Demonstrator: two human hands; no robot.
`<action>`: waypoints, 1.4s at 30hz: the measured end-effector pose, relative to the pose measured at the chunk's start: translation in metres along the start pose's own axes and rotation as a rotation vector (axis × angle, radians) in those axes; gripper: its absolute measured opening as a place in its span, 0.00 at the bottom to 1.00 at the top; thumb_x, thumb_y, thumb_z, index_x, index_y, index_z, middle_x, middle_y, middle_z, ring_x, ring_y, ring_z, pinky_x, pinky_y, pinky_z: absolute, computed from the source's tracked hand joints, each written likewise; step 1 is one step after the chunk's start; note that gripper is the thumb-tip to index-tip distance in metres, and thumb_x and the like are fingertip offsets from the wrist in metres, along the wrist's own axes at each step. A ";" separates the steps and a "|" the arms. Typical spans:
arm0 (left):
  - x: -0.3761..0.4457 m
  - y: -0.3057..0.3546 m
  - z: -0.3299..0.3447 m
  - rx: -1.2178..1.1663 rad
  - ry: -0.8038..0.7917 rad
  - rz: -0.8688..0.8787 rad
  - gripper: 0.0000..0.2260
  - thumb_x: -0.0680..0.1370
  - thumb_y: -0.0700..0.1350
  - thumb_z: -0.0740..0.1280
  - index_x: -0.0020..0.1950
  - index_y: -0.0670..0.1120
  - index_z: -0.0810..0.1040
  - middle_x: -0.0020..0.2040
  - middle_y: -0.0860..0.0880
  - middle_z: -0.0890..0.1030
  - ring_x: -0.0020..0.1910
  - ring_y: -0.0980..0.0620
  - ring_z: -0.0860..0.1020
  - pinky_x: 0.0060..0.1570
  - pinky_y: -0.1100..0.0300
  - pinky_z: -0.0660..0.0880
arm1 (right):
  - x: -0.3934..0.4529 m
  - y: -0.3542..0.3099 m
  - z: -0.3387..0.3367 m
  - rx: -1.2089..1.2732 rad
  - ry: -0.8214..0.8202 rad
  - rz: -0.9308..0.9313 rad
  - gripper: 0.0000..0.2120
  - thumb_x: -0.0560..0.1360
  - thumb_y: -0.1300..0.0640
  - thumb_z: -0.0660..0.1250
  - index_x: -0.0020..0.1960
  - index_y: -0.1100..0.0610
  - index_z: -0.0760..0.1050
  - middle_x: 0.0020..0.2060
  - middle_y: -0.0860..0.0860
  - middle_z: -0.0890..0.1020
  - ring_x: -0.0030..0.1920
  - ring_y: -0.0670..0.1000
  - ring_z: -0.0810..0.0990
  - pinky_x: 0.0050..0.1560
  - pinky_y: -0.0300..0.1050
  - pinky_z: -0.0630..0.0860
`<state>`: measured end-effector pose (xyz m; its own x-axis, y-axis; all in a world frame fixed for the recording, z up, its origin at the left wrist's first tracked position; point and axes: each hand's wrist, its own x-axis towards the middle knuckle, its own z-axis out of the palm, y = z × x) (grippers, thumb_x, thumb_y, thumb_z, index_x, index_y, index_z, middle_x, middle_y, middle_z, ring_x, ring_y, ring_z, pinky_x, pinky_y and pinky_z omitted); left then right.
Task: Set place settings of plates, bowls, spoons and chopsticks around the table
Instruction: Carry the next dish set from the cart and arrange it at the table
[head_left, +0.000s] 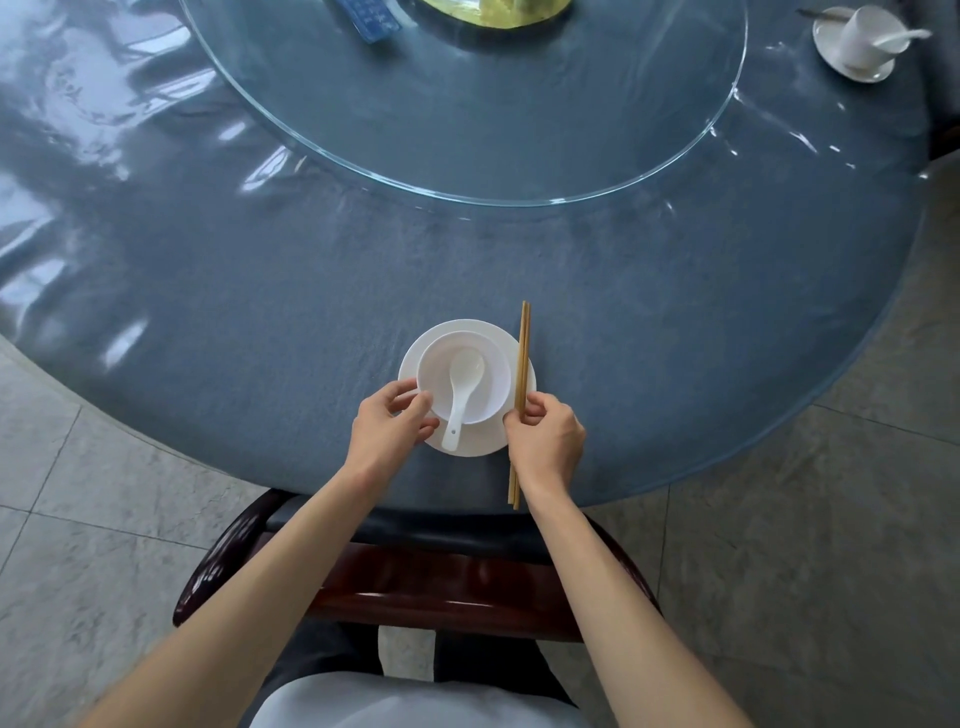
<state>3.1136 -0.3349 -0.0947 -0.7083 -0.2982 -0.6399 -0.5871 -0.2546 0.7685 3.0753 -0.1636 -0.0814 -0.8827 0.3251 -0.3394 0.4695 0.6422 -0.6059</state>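
Observation:
A white plate (475, 446) lies near the front edge of the round blue table (260, 291). On it stands a white bowl (496, 374) with a white spoon (464, 387) resting inside, handle over the near rim. My left hand (392, 423) touches the bowl's left side and the plate's rim with curled fingers. A pair of wooden chopsticks (523, 353) lies along the plate's right edge, pointing away from me. My right hand (545, 441) pinches the chopsticks at their middle.
A glass turntable (519, 156) covers the table's centre, with a blue packet (369, 15) on it. A second setting of plate (831, 57), cup-like bowl and spoon sits far right. A dark wooden chair (441, 582) stands between me and the table. Grey tiles surround.

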 end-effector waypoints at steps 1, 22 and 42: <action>0.000 -0.001 0.000 -0.006 0.002 0.003 0.09 0.80 0.44 0.68 0.58 0.53 0.82 0.56 0.46 0.86 0.48 0.47 0.87 0.51 0.59 0.84 | 0.000 0.000 0.000 -0.001 -0.002 -0.004 0.13 0.74 0.57 0.72 0.58 0.53 0.84 0.50 0.50 0.85 0.50 0.50 0.83 0.50 0.45 0.78; -0.003 0.002 0.000 0.017 0.073 0.053 0.17 0.81 0.46 0.71 0.69 0.50 0.81 0.54 0.51 0.87 0.43 0.53 0.86 0.44 0.64 0.83 | 0.005 -0.005 -0.008 0.228 -0.080 -0.115 0.12 0.78 0.54 0.72 0.60 0.53 0.85 0.39 0.44 0.87 0.34 0.44 0.85 0.50 0.48 0.85; -0.006 -0.004 -0.020 0.140 0.143 0.054 0.12 0.83 0.46 0.67 0.66 0.48 0.77 0.56 0.49 0.83 0.45 0.53 0.85 0.38 0.61 0.81 | 0.011 0.014 -0.002 0.048 0.037 -0.239 0.10 0.73 0.59 0.78 0.55 0.57 0.87 0.44 0.53 0.87 0.40 0.50 0.85 0.48 0.51 0.83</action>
<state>3.1277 -0.3504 -0.0943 -0.6831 -0.4385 -0.5840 -0.6055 -0.1070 0.7886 3.0723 -0.1501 -0.0924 -0.9685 0.1937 -0.1561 0.2469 0.6705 -0.6996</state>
